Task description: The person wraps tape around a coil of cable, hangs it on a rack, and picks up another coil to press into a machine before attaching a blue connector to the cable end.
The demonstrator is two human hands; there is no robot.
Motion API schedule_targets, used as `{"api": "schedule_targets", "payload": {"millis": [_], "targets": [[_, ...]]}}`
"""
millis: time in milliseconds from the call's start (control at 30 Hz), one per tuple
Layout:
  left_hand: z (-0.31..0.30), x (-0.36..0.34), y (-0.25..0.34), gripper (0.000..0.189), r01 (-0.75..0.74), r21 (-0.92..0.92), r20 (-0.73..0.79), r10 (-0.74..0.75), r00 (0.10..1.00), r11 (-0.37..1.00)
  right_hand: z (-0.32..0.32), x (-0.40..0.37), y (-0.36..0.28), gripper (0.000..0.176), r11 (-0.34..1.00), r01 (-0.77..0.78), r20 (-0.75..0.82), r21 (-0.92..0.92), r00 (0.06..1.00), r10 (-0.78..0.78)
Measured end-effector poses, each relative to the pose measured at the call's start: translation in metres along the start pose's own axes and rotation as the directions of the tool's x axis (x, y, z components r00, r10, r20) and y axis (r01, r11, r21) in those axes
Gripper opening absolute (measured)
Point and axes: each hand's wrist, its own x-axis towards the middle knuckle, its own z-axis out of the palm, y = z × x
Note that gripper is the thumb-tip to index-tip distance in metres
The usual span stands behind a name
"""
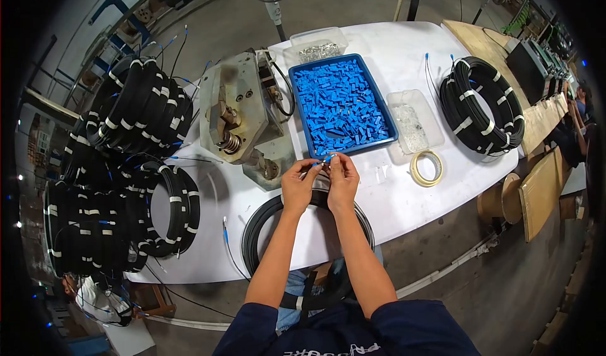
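While the person leans over the white tabletop (404,198), both hands meet just in front of the blue tray (300,119), which is full of small blue parts. The left hand (299,180) and the right hand (343,176) are close together, fingertips pinching one small blue piece (323,160) between them, a little above the tabletop; if a cable end already sits in it, I cannot tell. A black cable coil (252,230) lies under the forearms, a metal fixture (237,113) stands to the left, and a tape roll (415,170) lies to the right. To do it well, I think, the piece should be held straight and pressed gently, so nothing thin bends.
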Motion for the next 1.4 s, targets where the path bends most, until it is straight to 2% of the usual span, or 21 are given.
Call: {"api": "schedule_targets", "payload": {"millis": [33, 67, 133, 167, 267, 333, 467, 533, 667, 733, 767, 833, 867, 933, 1067, 1233, 1367, 1400], "targets": [[0.000, 0.000, 0.001, 0.018, 0.013, 0.092, -0.010, -0.012, 1.000, 0.996, 0.002, -0.002, -0.001, 0.019, 1.000, 0.014, -0.009, -0.023, 1.000, -0.015], [-0.001, -0.001, -0.001, 0.018, 0.014, 0.089, -0.016, -0.012, 1.000, 0.996, 0.003, -0.002, -0.002, 0.019, 1.000, 0.011, -0.005, -0.027, 1.000, -0.011], [-0.003, -0.002, -0.007, 0.017, -0.007, -0.071, 0.010, 0.008, 1.000, 0.997, 0.004, -0.004, 0.000, 0.021, 0.979, 0.054, 0.052, -0.197, 0.998, -0.045], [-0.004, -0.002, -0.010, 0.017, -0.008, -0.072, 0.009, 0.008, 1.000, 0.997, 0.004, -0.004, 0.000, 0.021, 0.979, 0.054, 0.053, -0.198, 0.998, -0.044], [-0.003, -0.004, -0.005, 0.020, -0.022, -0.007, 0.050, 0.022, 0.999, 1.000, 0.003, -0.002, 0.001, 0.020, 0.992, 0.026, -0.006, -0.126, 1.000, -0.027], [-0.004, -0.005, -0.002, 0.023, 0.016, -0.064, 0.069, -0.012, 0.998, 0.998, 0.002, -0.001, 0.000, 0.021, 0.999, -0.032, -0.029, -0.011, 0.999, 0.032], [-0.004, -0.006, 0.002, 0.022, 0.042, -0.127, 0.087, -0.031, 0.996, 0.991, 0.000, 0.003, 0.002, 0.019, 0.998, -0.061, -0.035, 0.001, 0.998, 0.061], [-0.005, -0.007, -0.002, 0.018, -0.042, -0.065, 0.081, 0.047, 0.996, 0.997, 0.002, 0.002, -0.003, 0.016, 0.987, -0.149, -0.068, 0.068, 0.986, 0.154], [-0.001, -0.013, -0.014, 0.014, -0.075, -0.073, 0.023, 0.077, 0.997, 0.995, 0.007, 0.002, -0.010, 0.013, 0.981, -0.192, -0.105, 0.038, 0.975, 0.195], [0.000, -0.015, -0.019, 0.014, -0.107, 0.036, -0.007, 0.108, 0.994, 0.994, 0.006, 0.003, -0.011, 0.016, 0.962, -0.262, -0.138, 0.074, 0.953, 0.270], [0.001, -0.015, -0.021, 0.014, -0.104, 0.035, -0.002, 0.104, 0.995, 0.994, 0.006, 0.003, -0.011, 0.016, 0.962, -0.261, -0.143, 0.075, 0.952, 0.269], [0.003, -0.016, -0.020, 0.012, -0.178, 0.166, -0.047, 0.188, 0.981, 0.970, 0.004, 0.003, -0.009, 0.019, 0.965, -0.262, -0.097, 0.006, 0.960, 0.261], [0.005, -0.016, -0.020, 0.012, -0.175, 0.167, -0.046, 0.185, 0.982, 0.970, 0.003, 0.005, -0.008, 0.019, 0.964, -0.267, -0.105, -0.003, 0.959, 0.265], [0.011, -0.017, -0.012, 0.012, -0.262, 0.145, -0.077, 0.275, 0.958, 0.954, 0.005, 0.004, -0.010, 0.020, 0.963, -0.268, -0.121, -0.028, 0.957, 0.263], [0.015, -0.016, -0.014, 0.011, -0.278, 0.198, -0.086, 0.300, 0.950, 0.940, 0.006, 0.004, -0.009, 0.021, 0.966, -0.245, -0.145, -0.088, 0.962, 0.231], [0.010, -0.013, -0.010, 0.011, -0.215, 0.347, -0.042, 0.244, 0.969, 0.913, 0.004, 0.005, -0.007, 0.021, 0.966, -0.252, -0.147, -0.050, 0.959, 0.243], [0.012, -0.014, 0.001, 0.011, -0.236, 0.363, -0.025, 0.262, 0.965, 0.901, 0.002, 0.005, -0.008, 0.018, 0.959, -0.282, -0.176, -0.040, 0.946, 0.271], [0.013, -0.015, 0.002, 0.010, -0.242, 0.315, -0.033, 0.265, 0.964, 0.918, 0.002, 0.005, -0.009, 0.018, 0.959, -0.281, -0.176, -0.040, 0.947, 0.270]]}}
